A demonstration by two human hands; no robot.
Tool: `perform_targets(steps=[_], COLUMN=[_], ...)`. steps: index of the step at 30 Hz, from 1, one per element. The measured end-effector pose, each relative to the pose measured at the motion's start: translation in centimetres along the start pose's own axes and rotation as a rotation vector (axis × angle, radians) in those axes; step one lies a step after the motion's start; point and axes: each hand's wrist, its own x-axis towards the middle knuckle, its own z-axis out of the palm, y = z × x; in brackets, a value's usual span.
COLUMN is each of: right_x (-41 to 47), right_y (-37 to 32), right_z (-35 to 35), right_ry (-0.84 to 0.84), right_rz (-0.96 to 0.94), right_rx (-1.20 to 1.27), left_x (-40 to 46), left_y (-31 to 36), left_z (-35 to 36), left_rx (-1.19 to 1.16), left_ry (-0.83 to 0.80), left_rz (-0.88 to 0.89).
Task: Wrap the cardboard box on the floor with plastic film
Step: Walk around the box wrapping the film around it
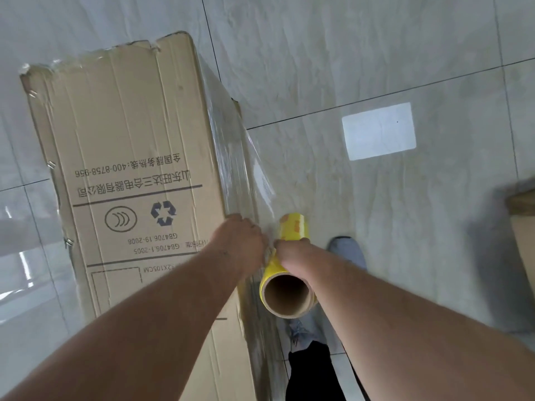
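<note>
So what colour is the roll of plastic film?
Yellow, with a brown cardboard core; roll, head view.

The cardboard box (136, 175) lies flat on the floor (362, 53) to your left, running from near your legs away from you, and plastic film (231, 157) lies stretched along its right edge. Just right of that edge you hold the film roll (286, 273) above the floor, its open core end toward you, with your right hand (292, 251) on top of it and your left hand (238, 240) beside it at the box edge. Your shoes (347, 250) stand on the floor below and right of the roll, and another piece of cardboard (525, 227) lies at the far right.
</note>
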Motion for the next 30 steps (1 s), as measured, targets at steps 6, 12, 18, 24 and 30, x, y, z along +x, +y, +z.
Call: perform_targets(steps=[6,12,18,24,30], right_x=[0.7,1.4,1.2,0.9,1.4], right_y=[4.1,7.7,8.5,9.1,6.2], right_z=[-0.9,0.3,0.6,-0.3,2.2], right_ry=[-0.095,-0.258,-0.1,0.034,0.039], right_rz=[0.202,0.166,0.118,0.077,-0.041], right_rx=[0.444,0.907,0.564,0.062,-0.192], left_x=[0.5,1.1,0.8,0.0,-0.9], left_y=[0.2,0.1,0.7,2.9,4.2], left_z=[-0.1,0.5,0.1,1.4,0.9], left_rx=[-0.084,-0.083,-0.106,-0.038,0.131], left_ry=[0.062,0.048,0.019,-0.001,-0.132], left_rz=[-0.024,0.007,-0.03,-0.125,-0.127])
